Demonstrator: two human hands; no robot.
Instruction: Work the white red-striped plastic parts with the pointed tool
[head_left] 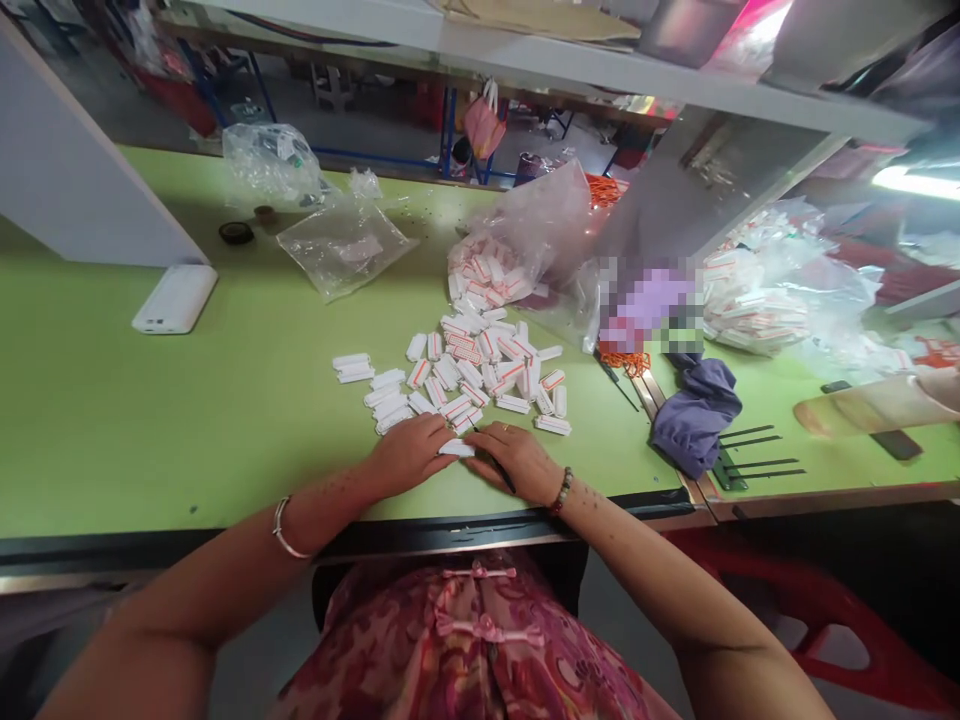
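Note:
My left hand (412,452) is closed at the near edge of the green table, its fingertips pinching a small white plastic piece (456,449). Opposite it, my right hand (519,460) is closed around a slim black pointed tool (501,474), whose kind I cannot make out for sure. The right fingertips meet the right end of the white piece. Just beyond both hands lies a loose pile of similar white pieces (469,372), several with orange-red stripes. At the pile's left, plain white ones (388,398) lie in a rough row.
A clear bag of white pieces (491,265) opens behind the pile. A white box-like device (176,298) lies left, near crumpled clear plastic (345,240) and a black tape roll (235,233). Rightward are purple cloth (696,410), metal prongs (761,468) and another person's forearm (874,405).

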